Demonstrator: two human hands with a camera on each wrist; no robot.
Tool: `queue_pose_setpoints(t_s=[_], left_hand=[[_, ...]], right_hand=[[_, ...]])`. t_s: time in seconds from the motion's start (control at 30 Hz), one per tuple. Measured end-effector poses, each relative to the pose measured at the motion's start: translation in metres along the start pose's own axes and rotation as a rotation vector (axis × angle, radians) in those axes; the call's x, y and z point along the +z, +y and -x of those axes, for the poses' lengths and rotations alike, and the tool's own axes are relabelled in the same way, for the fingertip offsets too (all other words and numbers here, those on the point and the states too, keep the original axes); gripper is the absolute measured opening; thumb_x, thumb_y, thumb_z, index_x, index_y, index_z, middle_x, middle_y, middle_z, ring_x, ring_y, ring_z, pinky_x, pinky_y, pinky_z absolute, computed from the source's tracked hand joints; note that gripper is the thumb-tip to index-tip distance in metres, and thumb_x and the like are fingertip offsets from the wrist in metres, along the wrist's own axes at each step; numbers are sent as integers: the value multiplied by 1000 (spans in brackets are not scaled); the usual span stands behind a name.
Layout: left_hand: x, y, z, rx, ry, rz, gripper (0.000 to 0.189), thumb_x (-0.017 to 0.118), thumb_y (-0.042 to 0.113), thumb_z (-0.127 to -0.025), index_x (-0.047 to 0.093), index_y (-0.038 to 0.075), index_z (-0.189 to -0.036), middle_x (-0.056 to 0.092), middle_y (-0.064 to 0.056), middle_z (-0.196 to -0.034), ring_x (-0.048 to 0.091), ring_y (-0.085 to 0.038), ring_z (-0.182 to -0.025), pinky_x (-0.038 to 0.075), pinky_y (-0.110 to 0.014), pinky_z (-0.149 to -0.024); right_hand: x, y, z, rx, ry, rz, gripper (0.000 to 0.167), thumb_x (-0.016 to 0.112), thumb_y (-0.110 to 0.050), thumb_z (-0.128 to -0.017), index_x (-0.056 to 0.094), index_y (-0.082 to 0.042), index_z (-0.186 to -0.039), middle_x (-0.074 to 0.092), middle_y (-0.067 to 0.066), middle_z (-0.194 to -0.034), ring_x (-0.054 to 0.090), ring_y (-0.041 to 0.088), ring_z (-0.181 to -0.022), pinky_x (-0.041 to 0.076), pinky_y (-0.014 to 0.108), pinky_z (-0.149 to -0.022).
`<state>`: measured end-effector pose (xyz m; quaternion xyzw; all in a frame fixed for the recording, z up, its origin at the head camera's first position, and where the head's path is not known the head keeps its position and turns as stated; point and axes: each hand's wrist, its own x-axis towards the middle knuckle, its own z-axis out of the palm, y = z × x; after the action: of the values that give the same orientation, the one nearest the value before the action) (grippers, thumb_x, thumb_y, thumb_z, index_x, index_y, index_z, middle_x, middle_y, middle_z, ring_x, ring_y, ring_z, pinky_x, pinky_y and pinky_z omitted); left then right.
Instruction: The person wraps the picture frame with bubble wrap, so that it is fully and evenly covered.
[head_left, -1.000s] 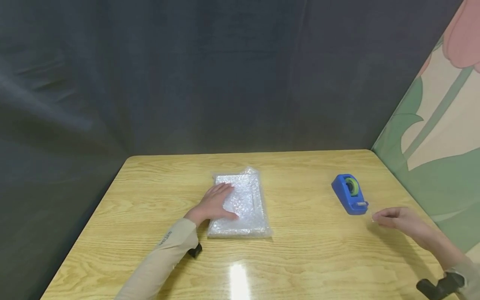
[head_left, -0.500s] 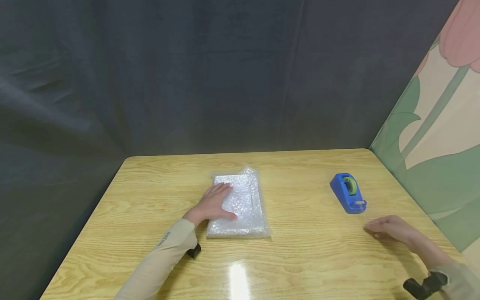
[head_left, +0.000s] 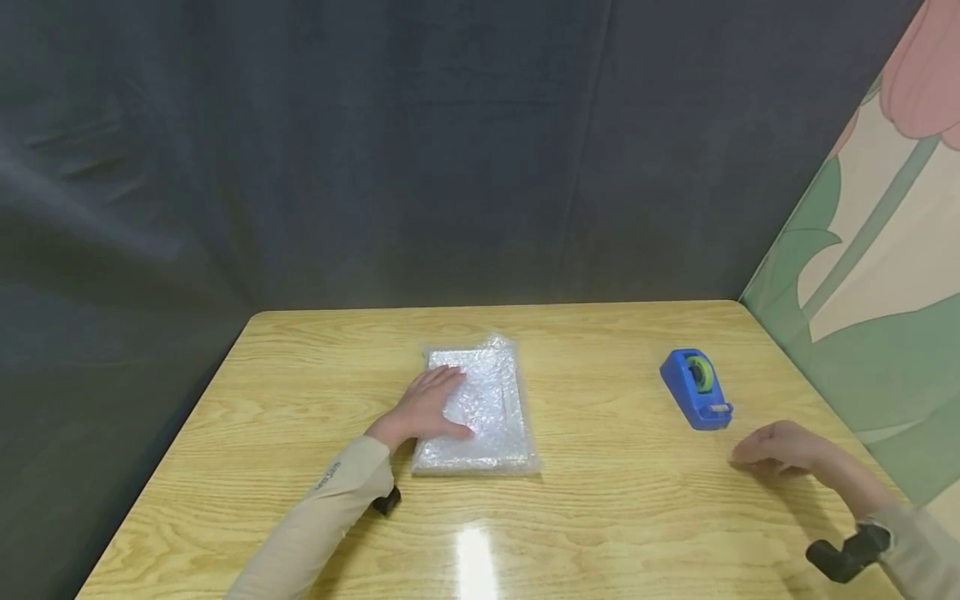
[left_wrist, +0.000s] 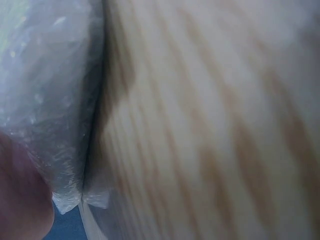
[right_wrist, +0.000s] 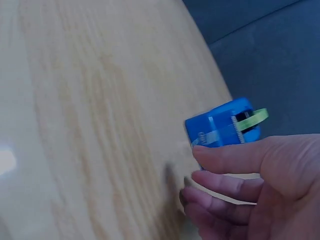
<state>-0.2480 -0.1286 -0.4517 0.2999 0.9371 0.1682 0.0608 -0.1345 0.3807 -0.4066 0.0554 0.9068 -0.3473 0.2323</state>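
Note:
A flat rectangular item in bubble wrap (head_left: pixel 487 408) lies on the table, with a frame-like border showing through the wrap. My left hand (head_left: pixel 431 407) rests on its left part, fingers spread and thumb pointing right. The left wrist view catches the wrap's edge (left_wrist: pixel 55 90) beside part of the hand (left_wrist: pixel 22 195). To the right, just in front of a blue tape dispenser (head_left: pixel 697 390), is my right hand (head_left: pixel 783 446). In the right wrist view, its thumb tip pinches a small strip of clear tape (right_wrist: pixel 212 136) that overlaps the dispenser; the index finger is mostly hidden behind the thumb.
The wooden table (head_left: pixel 600 517) reaches back to a dark curtain (head_left: pixel 480 167). A wall covering with a tulip pattern (head_left: pixel 885 275) borders the right side. Inside the dispenser sits a roll with a green core (head_left: pixel 702 374).
My right hand has shifted slightly left and turned, so the back of it now shows more over its fingertips. The left hand and the wrapped item stay where they were.

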Motion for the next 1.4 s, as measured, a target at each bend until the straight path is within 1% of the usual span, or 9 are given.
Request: queue_pose_setpoints(t_s=[0.13,0.23,0.37,0.5,0.6,0.7,1.0,1.2,1.4], left_hand=[[1,0,0,2,-2,3,100,69,60,-65,27,12,-143,19,-7,-150,12,-25,-137,6,-42,-112],[0,0,0,-2,-6,8,100,69,59,-65,27,12,-143,18,-6,-150,12,-24,-138,5,-42,-112],[-2,2,1,-8,-12,14,100,69,58,-66,26,13,-143,18,-6,-150,11,-23,-138,5,-42,-112],[-3,3,2,-12,-7,6,99,70,57,-66,27,13,-143,18,-6,-150,12,-23,-138,5,-41,-112],[-4,3,3,-13,-5,1,100,70,57,-65,27,12,-143,19,-6,-150,12,-23,-138,5,-41,-112],[-3,3,3,-9,-5,1,100,70,57,-66,27,12,-143,19,-6,-150,12,-23,-138,5,-41,-112],[-2,3,3,-7,-2,3,100,70,57,-65,27,12,-143,19,-6,-150,13,-24,-137,6,-42,-112],[-2,3,2,-2,-4,3,100,70,58,-65,27,11,-143,19,-7,-150,12,-24,-138,6,-42,-112],[-3,3,2,-7,-4,10,100,70,57,-65,27,11,-143,18,-6,-150,12,-24,-138,5,-42,-112]], right_hand=[[-8,-1,2,-24,-1,37,43,58,-23,-87,55,14,-107,63,16,-98,61,25,-85,51,35,-68],[-10,-2,3,-23,-2,30,45,58,-24,-88,52,15,-110,62,18,-102,60,30,-91,50,41,-72],[-7,-2,3,-65,58,12,46,57,-24,-89,50,15,-113,64,15,-101,60,18,-87,50,41,-73],[2,-4,2,-128,183,15,48,57,-25,-89,50,14,-115,63,17,-104,56,5,-82,50,32,-70],[8,-4,0,-151,273,-6,48,58,-27,-89,53,14,-113,63,18,-103,53,2,-81,47,29,-67],[15,-4,-3,-138,340,-46,49,59,-30,-88,55,13,-111,65,16,-98,53,1,-78,46,26,-66],[28,-3,-10,-89,419,-144,55,56,-34,-89,54,16,-112,66,18,-95,55,1,-72,49,23,-63],[33,-3,-13,-75,436,-217,60,54,-37,-89,51,19,-112,67,8,-88,56,-3,-70,51,20,-62],[35,-3,-14,-69,455,-243,61,55,-38,-89,52,19,-111,67,0,-84,56,-3,-68,50,20,-60]])
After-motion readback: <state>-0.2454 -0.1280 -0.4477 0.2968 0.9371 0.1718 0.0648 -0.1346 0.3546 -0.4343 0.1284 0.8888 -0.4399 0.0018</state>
